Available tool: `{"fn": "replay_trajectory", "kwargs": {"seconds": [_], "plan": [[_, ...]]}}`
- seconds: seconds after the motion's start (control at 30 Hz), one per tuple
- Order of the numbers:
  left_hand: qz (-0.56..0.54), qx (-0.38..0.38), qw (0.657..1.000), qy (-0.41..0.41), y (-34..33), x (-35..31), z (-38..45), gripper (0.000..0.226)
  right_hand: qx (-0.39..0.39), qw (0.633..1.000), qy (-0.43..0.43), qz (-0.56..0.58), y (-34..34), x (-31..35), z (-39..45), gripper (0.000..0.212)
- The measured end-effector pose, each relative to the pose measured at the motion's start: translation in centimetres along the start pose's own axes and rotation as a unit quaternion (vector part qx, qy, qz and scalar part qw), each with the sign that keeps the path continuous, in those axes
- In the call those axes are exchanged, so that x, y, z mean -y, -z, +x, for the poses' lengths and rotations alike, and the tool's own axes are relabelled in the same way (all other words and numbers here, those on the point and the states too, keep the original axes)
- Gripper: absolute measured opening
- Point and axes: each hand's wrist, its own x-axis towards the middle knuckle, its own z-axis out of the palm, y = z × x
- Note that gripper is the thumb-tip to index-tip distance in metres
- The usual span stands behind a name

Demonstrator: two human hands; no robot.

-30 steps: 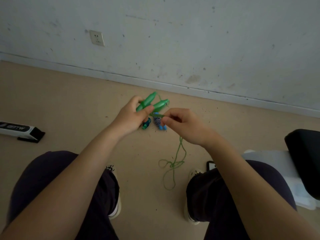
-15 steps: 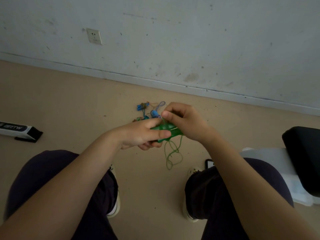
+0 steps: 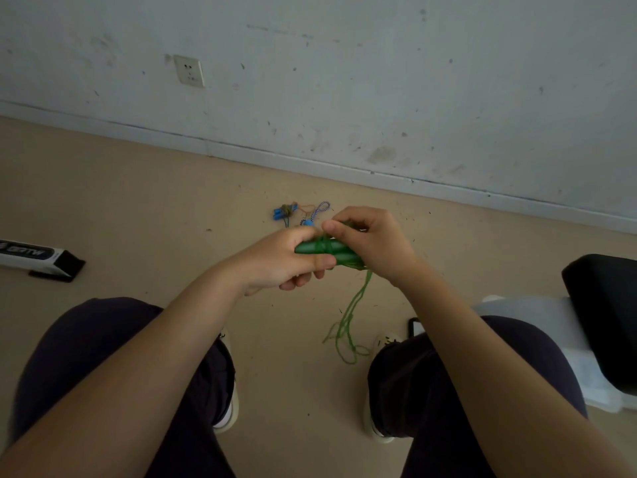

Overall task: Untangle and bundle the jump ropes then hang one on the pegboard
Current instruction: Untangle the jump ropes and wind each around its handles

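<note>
- Head view: your left hand (image 3: pixel 282 260) is gripping the paired green handles (image 3: pixel 327 251), which you have lowered from in front of the wall base to above your knees.
- Your right hand (image 3: pixel 370 241) is pinching the green cord (image 3: pixel 351 315) at the handles; turns are now crossing them, so bundling is under way.
- The hanging loops are shorter than a second ago, though some slack is still trailing to the floor.
- The blue jump rope (image 3: pixel 303 213) is lying on the floor beyond your hands.
- Containers: the translucent bin (image 3: pixel 565 343) beside your right knee is showing no readable contents. No pegboard is showing.
</note>
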Motion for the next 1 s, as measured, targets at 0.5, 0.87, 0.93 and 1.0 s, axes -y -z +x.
{"fn": "replay_trajectory", "kwargs": {"seconds": [0.5,0.87,0.93,1.0], "plan": [[0.044,0.014,0.999,-0.013,-0.3,-0.5,0.1,0.046,-0.041,0.998,-0.019,0.041,-0.8,0.4,-0.3,0.019],[-0.002,-0.074,0.995,-0.066,0.0,-0.8,-0.1,0.028,0.051,0.953,-0.190,0.230,0.3,-0.3,0.1,0.033],[-0.052,-0.103,0.990,-0.084,0.2,-1.0,-0.2,0.033,0.085,0.939,-0.184,0.278,0.3,-0.3,-0.1,0.034],[-0.079,-0.132,0.983,-0.102,0.2,-1.1,-0.1,0.031,0.122,0.941,-0.155,0.276,0.1,-0.3,-0.3,0.036]]}}
